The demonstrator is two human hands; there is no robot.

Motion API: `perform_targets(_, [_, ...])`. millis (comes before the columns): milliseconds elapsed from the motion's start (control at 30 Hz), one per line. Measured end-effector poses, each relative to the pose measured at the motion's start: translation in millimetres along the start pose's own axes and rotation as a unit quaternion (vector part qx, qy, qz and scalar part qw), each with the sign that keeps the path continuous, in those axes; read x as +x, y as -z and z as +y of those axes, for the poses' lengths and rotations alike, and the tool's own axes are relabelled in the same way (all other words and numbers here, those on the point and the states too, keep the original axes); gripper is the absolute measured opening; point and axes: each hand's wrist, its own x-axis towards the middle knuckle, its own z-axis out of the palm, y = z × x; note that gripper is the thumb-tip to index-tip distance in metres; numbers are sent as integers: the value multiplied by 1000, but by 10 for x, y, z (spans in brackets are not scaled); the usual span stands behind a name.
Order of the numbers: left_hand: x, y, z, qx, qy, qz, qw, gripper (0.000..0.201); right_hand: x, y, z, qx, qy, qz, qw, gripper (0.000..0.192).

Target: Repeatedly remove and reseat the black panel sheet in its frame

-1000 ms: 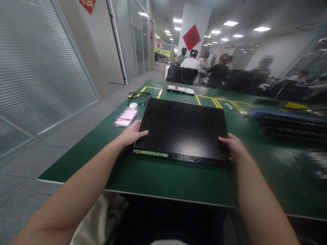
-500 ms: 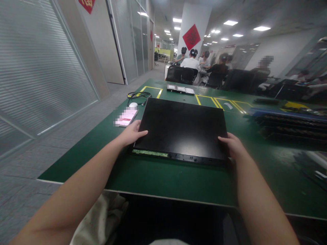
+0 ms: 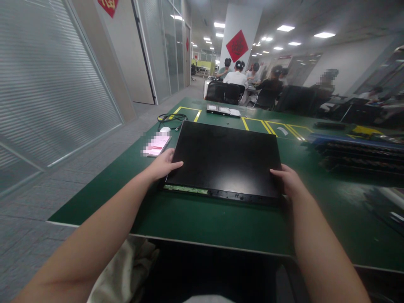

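1. Big flat black panel lying on the green bench, near the front edge, long side running left to right, thin green strip along its near edge.
2. Left hand grips the panel's near-left corner, thumb on top, fingers wrapped on the side.
3. Right hand clamps the near-right corner the same way.
4. Just left of the panel there's a pink phone, with a black cable behind it.
5. Dark stacked trays sit off to the right; can't tell what's in them.
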Motion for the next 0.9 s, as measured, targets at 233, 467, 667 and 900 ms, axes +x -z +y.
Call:
perform_targets(233, [16, 14, -6, 0, -16, -21, 1000, 55, 31, 12, 27, -19, 20, 1, 1000, 37])
perform_targets(467, [17, 9, -25, -5, -19, -17, 1000, 59, 25, 10, 28, -5, 16, -3, 1000, 43])
perform_targets(667, [18, 20, -16, 1, -9, -14, 1000, 61, 16, 1, 11, -6, 16, -1, 1000, 42])
perform_targets(900, [13, 26, 1, -4, 6, -13, 1000, 60, 28, -1, 36, -4, 21, 1, 1000, 41])
